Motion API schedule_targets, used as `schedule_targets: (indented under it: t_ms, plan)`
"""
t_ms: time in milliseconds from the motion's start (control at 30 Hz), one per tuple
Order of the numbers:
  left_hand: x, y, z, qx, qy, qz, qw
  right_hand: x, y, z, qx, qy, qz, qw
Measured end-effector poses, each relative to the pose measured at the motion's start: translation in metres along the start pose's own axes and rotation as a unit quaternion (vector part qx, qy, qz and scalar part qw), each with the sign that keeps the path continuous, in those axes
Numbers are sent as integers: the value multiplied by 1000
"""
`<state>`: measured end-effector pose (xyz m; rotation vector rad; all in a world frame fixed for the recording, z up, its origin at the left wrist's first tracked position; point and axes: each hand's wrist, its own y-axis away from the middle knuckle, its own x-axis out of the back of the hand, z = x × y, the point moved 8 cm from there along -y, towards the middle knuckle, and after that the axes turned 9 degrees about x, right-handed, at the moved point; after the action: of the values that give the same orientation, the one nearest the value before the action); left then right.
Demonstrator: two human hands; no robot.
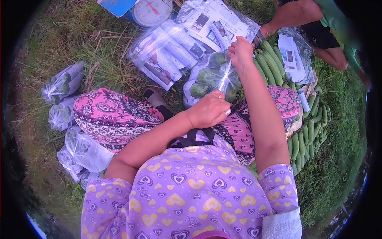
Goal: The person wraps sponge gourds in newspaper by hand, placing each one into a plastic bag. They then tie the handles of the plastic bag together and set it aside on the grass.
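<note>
A clear plastic bag (203,81) with dark green vegetables inside stands on the grass in front of my crossed legs. My left hand (211,108) is closed on the near side of its gathered plastic. My right hand (240,51) is closed higher up, at the far side of the bag. Between the two hands the plastic is stretched into a shiny, taut strip. Whether anything thin is also pinched in my fingers is too small to tell. Right beside my right hand lie long green cucumbers (268,65).
Rolled newspapers in plastic (163,53) lie beyond the bag, below a dial scale (152,11). Filled bags (63,81) and crumpled plastic (81,153) are on the left. More cucumbers (306,139) spread out at right. Another person's arm (292,18) reaches in at the top right.
</note>
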<state>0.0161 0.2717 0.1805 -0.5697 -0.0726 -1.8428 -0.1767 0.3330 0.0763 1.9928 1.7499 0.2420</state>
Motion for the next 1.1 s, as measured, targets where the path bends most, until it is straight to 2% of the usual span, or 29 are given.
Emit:
schedule_targets:
  t_ms: [200, 433, 767, 933, 967, 1067, 1100]
  plan:
    - [7, 18, 2, -1, -7, -11, 1000, 0, 0, 4, -3, -14, 24, 1000]
    - [11, 30, -5, 63, 70, -19, 995, 0, -3, 10, -3, -3, 25, 1000]
    - [3, 32, -16, 78, 73, -24, 994, 13, -21, 20, -11, -15, 49, 999]
    - [1, 33, -36, 126, 78, -21, 989, 18, -10, 5, 2, -60, -37, 998]
    - [5, 35, -41, 111, 84, 12, 990, 26, 0, 1, 1, -71, -56, 996]
    - [14, 39, -69, 227, 166, -35, 959, 51, 37, -22, 17, -72, -96, 993]
    - [17, 43, -85, 293, 269, 7, 918, 57, 51, -26, 34, -32, -103, 994]
